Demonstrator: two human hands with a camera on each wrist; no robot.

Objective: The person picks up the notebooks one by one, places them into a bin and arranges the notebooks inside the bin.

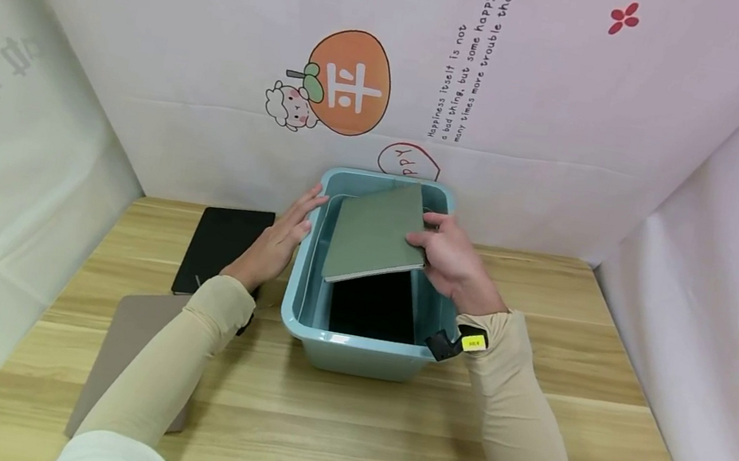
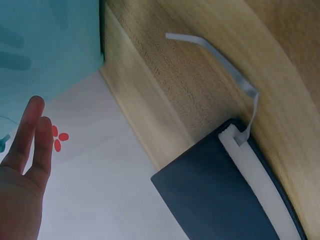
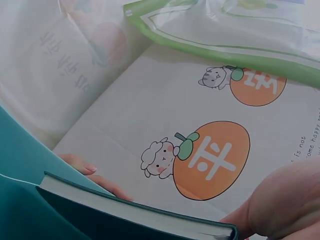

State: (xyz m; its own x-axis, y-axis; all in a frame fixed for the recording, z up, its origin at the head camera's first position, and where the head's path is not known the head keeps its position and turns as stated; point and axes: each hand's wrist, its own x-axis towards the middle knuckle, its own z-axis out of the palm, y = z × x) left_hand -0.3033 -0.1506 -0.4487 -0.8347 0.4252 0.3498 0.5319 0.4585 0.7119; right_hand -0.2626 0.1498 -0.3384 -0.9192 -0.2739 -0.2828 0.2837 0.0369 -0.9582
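From the head view, the right hand [image 1: 454, 258] grips the right edge of a green notebook [image 1: 378, 232], held tilted over the blue bin [image 1: 299, 308] at twelve o'clock on the wooden table [image 1: 338, 427], above a black book [image 1: 375, 304] lying inside; the left hand [image 1: 277, 240] rests flat with straight fingers on the bin's rim at nine o'clock, with a black notebook [image 1: 222, 247] and a brown notebook [image 1: 131, 338] lying further toward eight o'clock. In the left wrist view the left hand's fingers [image 2: 30, 135] lie straight beside the bin's wall [image 2: 50, 45], and the black notebook [image 2: 215, 200] with its white ribbon [image 2: 235, 75] sits at five o'clock. In the right wrist view the right hand [image 3: 285, 205] holds the green notebook [image 3: 135, 212] by its edge at six o'clock, the patterned backdrop [image 3: 210, 160] behind.
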